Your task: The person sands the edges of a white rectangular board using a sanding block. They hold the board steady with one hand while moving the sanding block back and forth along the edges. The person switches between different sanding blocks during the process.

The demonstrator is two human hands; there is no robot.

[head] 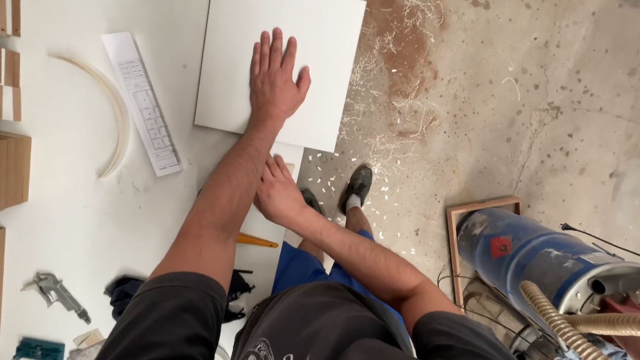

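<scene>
While my right hand point(279, 193) rests at the white worktable's point(63, 204) near edge, fingers loosely together and holding nothing, I see my left hand point(275, 79) farther out, pressed flat with fingers fairly close on the white square panel point(230, 56). Left of that panel lies a long white printed paper strip point(141, 103), then a curved pale trim strip point(114, 112). Right of the panel, the table ends and concrete floor point(573, 109) with shavings opens up.
</scene>
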